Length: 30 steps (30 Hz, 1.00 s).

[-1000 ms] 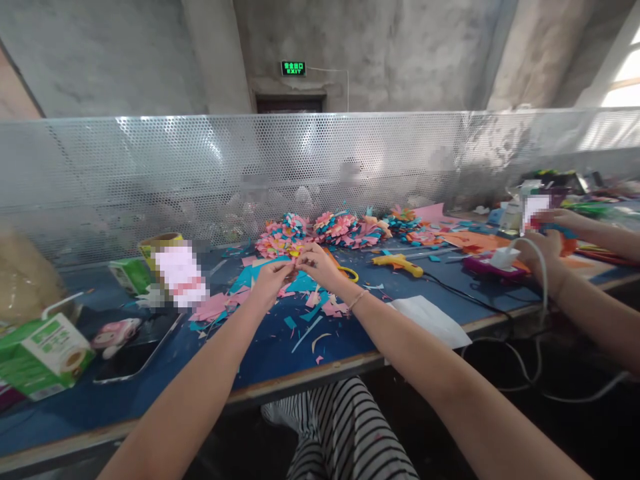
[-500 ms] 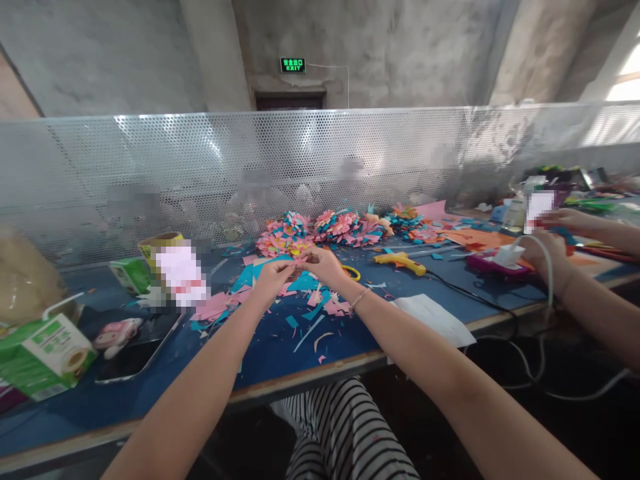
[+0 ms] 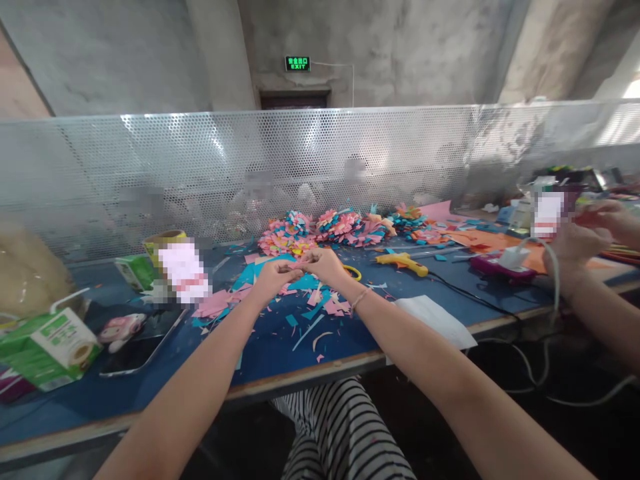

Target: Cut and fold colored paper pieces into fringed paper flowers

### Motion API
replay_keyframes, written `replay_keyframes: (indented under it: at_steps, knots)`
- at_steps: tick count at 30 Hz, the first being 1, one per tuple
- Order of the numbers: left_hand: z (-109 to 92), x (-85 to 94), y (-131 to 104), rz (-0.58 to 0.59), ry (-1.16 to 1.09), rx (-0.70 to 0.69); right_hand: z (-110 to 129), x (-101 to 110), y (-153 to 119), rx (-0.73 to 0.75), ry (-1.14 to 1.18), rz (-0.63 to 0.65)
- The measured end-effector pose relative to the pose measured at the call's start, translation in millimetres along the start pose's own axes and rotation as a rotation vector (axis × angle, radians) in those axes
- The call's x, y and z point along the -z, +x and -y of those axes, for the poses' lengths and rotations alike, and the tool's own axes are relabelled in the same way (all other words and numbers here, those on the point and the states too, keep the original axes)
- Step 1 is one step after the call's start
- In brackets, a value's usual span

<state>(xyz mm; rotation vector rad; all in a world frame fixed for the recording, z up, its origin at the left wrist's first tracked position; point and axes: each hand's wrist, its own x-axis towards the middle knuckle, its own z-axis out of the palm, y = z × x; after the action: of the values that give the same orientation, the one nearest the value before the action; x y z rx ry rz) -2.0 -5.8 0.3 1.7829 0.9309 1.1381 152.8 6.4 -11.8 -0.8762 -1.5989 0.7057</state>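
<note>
My left hand (image 3: pixel 276 276) and my right hand (image 3: pixel 324 265) meet over the blue table, fingers pinched on a small pink paper piece (image 3: pixel 299 265) between them. Blue and pink paper scraps (image 3: pixel 231 300) lie around and under both hands. Just behind them sit paper flower clusters (image 3: pixel 345 227) in pink, blue and yellow. To the right of my right hand are a yellow ring-shaped handle (image 3: pixel 353 272), partly hidden, and a yellow glue gun (image 3: pixel 401 263) with a black cord.
Juice carton (image 3: pixel 54 347), phone (image 3: pixel 135 353) and green box (image 3: pixel 135 272) stand or lie at left. White sheet (image 3: pixel 434 320) overhangs the front edge. A purple power strip (image 3: pixel 501 267) and another person's hands (image 3: pixel 580 247) are at right. A perforated metal screen (image 3: pixel 320 153) runs behind.
My hands stay together, with slight finger movement around the pink paper. The other person's hands have moved right and apart from the power strip. The view has shifted slightly.
</note>
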Motion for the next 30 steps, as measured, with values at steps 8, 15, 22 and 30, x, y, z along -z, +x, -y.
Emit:
replay_keyframes:
  at_steps: [8, 15, 22, 30]
  knots:
    - [-3.6, 8.2, -2.7, 0.090, 0.091, -0.073, 3.4, -0.1, -3.1, 0.030, 0.010, 0.039]
    - [-9.0, 10.9, -4.9, 0.127, 0.228, -0.130, 5.5, -0.3, -6.3, 0.017, 0.019, 0.042]
    - [-9.5, 13.9, -2.8, 0.161, 0.315, -0.109, 3.2, -4.0, -7.9, -0.007, 0.001, 0.015]
    - [-9.5, 23.0, -0.3, 0.195, 0.091, -0.028, -2.6, -13.2, -4.7, 0.092, -0.031, 0.011]
